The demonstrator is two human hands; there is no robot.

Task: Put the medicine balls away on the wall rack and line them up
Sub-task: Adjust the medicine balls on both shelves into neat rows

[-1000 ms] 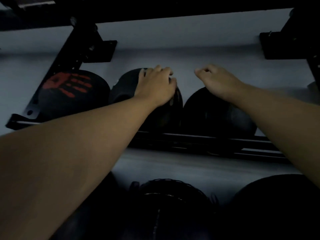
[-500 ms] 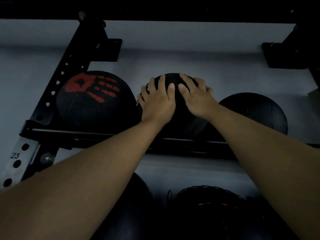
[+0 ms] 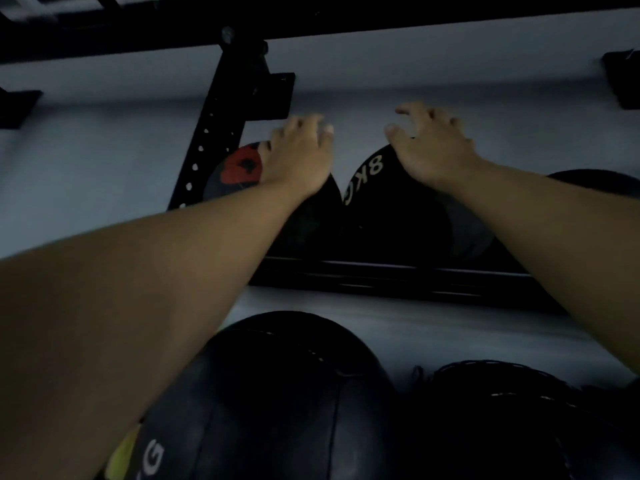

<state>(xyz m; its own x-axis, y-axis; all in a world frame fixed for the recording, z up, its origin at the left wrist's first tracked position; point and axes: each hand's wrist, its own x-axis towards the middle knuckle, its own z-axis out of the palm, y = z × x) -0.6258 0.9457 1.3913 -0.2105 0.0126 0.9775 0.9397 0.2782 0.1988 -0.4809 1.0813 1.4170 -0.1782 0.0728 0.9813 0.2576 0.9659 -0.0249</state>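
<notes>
Three black medicine balls sit in a row on the wall rack's rail (image 3: 398, 271). The left one carries a red handprint (image 3: 235, 171); my left hand (image 3: 298, 157) lies flat on top of it, fingers spread. The middle ball, marked 8KG (image 3: 391, 209), has my right hand (image 3: 433, 147) resting on its upper edge with fingers lifted and apart. A third ball (image 3: 595, 181) shows at the far right, partly behind my right forearm. Neither hand grips a ball.
A black perforated upright (image 3: 207, 140) of the rack stands left of the balls against the grey wall. Below, on a lower level, sit a large stitched black ball (image 3: 277, 393) and another dark ball (image 3: 502, 410). A black crossbar (image 3: 381, 19) runs overhead.
Both hands were together on the middle ball half a second ago. Now my left hand has shifted to the handprint ball and my right hand to the middle ball's top. The 8KG marking now shows.
</notes>
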